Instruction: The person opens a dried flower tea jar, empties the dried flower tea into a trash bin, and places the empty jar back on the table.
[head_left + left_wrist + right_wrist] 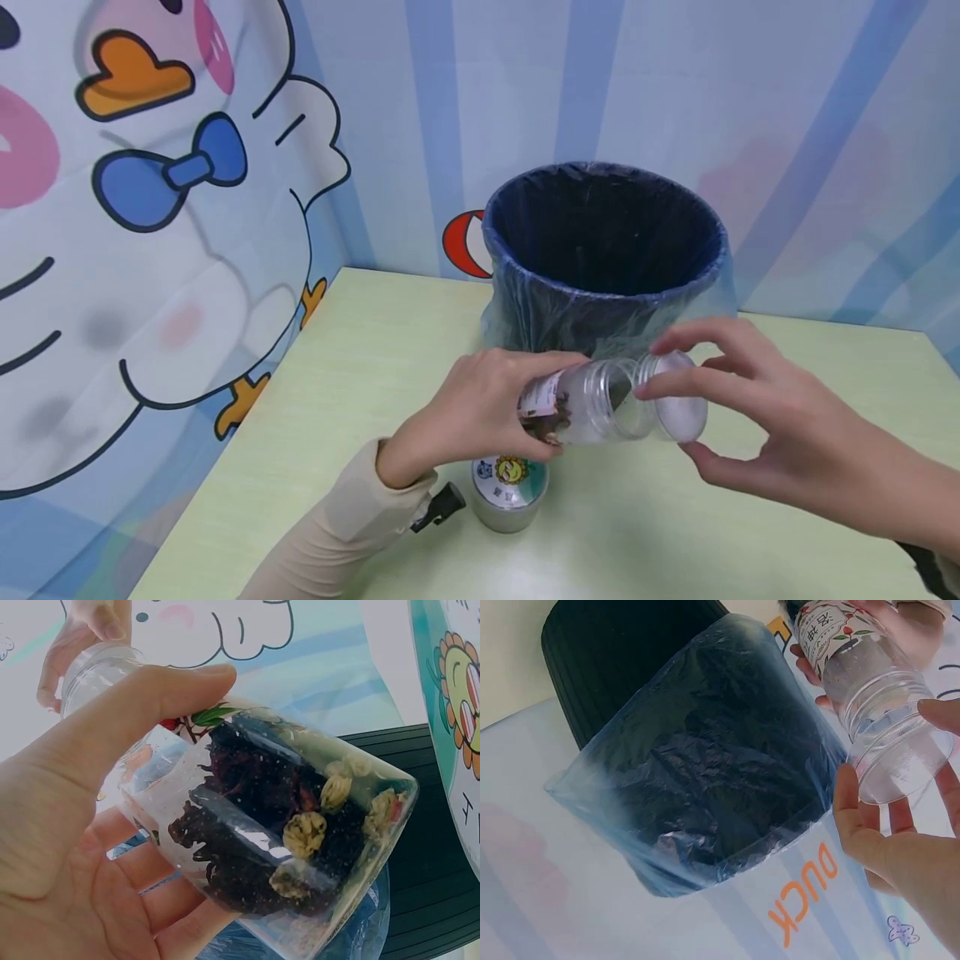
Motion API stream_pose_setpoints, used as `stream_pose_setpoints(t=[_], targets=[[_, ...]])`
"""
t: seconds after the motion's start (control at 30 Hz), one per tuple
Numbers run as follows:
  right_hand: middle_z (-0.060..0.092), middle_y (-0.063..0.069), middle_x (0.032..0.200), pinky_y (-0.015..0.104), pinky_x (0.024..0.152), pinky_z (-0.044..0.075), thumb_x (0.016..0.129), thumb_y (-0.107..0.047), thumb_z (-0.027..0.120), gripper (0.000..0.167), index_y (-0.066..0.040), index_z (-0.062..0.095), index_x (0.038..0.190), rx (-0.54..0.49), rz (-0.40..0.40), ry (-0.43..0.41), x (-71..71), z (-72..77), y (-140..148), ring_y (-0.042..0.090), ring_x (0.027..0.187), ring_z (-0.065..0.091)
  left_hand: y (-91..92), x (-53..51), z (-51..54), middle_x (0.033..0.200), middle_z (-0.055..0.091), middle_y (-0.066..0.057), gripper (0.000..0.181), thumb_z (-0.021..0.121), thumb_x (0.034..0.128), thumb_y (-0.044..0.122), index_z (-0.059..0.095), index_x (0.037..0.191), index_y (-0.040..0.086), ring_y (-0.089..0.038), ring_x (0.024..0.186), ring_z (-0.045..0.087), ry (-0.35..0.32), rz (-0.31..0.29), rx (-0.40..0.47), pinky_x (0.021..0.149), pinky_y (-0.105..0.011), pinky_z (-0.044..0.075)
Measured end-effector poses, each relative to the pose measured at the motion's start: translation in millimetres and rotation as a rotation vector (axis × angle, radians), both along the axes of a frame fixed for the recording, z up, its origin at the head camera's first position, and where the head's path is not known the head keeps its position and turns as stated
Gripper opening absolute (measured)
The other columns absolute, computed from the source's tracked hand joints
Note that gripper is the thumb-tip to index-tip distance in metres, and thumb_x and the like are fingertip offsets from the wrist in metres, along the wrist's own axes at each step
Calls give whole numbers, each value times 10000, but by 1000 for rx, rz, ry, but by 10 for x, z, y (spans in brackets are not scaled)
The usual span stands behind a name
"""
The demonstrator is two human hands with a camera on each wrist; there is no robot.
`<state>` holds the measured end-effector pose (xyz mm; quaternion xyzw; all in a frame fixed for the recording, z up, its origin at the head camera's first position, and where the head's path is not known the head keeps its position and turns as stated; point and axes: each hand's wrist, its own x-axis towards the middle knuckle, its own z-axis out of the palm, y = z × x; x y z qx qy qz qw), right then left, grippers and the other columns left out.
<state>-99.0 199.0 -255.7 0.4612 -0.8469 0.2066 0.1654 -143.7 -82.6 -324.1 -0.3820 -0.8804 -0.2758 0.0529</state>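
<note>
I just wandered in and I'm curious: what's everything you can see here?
Table: one, pale green, beneath everything
Jar: one, clear, tilted above the table
Label: one, mostly white, on the jar
Dried flowers: several, dark and yellowish, inside the jar
Lid: one, clear, at the jar's mouth
Round container: one, silvery, near the table's front
Bin: one, dark, toward the table's back
Liner: one, blue, over the bin
Cartoon backdrop: blue and white, behind
Sleeve: one clearly seen, beige, left arm
Left hand: one, gripping the jar
Right hand: one, holding the lid
</note>
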Motion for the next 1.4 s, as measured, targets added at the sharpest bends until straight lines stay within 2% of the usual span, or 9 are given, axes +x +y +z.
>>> stream_pose_setpoints(t=[0.13, 0.47, 0.53, 0.6, 0.67, 0.7, 0.83, 1.07, 1.4], targets=[[505, -1, 1295, 109, 796, 456, 960, -602, 417, 471, -290, 672, 1202, -3, -28, 36, 5, -2, 53, 132, 1186, 433, -18, -2, -10, 1160, 691, 58, 797, 926, 674, 324, 590, 1391, 235, -98, 899, 587, 1, 9, 4, 702, -290, 488], [501, -48, 1272, 95, 809, 454, 935, -606, 453, 448, -328, 651, 1225, -13, -71, 1, 15, -123, 180, 110, 1223, 435, -84, 5, -42, 1120, 689, 68, 794, 935, 658, 305, 599, 1375, 256, -98, 876, 581, -13, 37, 21, 682, -295, 483], [492, -66, 1275, 90, 812, 453, 874, -523, 684, 404, -346, 638, 1234, -6, -82, -27, 17, -156, 206, 103, 1243, 425, -98, 7, -48, 1127, 688, 65, 792, 935, 661, 304, 600, 1377, 256, -102, 878, 579, -30, 46, 24, 686, -297, 482], [483, -82, 1280, 85, 810, 454, 755, -344, 856, 536, -364, 625, 1238, 2, -97, -52, 17, -195, 233, 89, 1254, 410, -114, 10, -51, 1131, 689, 56, 796, 937, 659, 309, 601, 1378, 254, -110, 878, 582, -38, 58, 26, 687, -297, 484], [480, -80, 1289, 87, 809, 457, 632, -118, 896, 712, -365, 621, 1240, 0, -95, -75, 11, -255, 258, 80, 1241, 407, -133, 11, -57, 1132, 690, 52, 794, 937, 658, 308, 604, 1377, 254, -111, 880, 583, -43, 66, 31, 686, -295, 487], [479, -80, 1290, 91, 809, 460, 584, -21, 872, 780, -361, 620, 1240, -4, -90, -88, 7, -293, 267, 79, 1239, 406, -145, 13, -60, 1131, 690, 49, 797, 938, 656, 310, 604, 1377, 253, -112, 882, 586, -41, 70, 34, 689, -294, 489], [475, -69, 1284, 111, 789, 463, 589, 9, 867, 768, -339, 627, 1230, -23, -71, -146, 13, -511, 307, 81, 1188, 407, -197, 18, -92, 1114, 692, 46, 790, 937, 658, 296, 606, 1373, 250, -112, 887, 592, -31, 79, 46, 700, -286, 493], [495, -34, 1253, 176, 732, 495, 572, 17, 888, 774, -307, 634, 1227, -60, -42, -227, 32, -926, 378, 70, 1141, 403, -283, 43, -116, 1107, 695, 52, 804, 951, 643, 296, 608, 1369, 258, -107, 896, 599, -51, 126, 61, 715, -293, 498], [473, -71, 1224, 242, 652, 513, 577, -1, 929, 767, -339, 640, 1202, -68, -90, -375, 76, -1393, 488, 65, 1119, 351, -394, 35, -203, 1113, 704, 66, 830, 962, 612, 304, 618, 1365, 251, -82, 906, 610, -23, 171, 72, 707, -288, 501]])
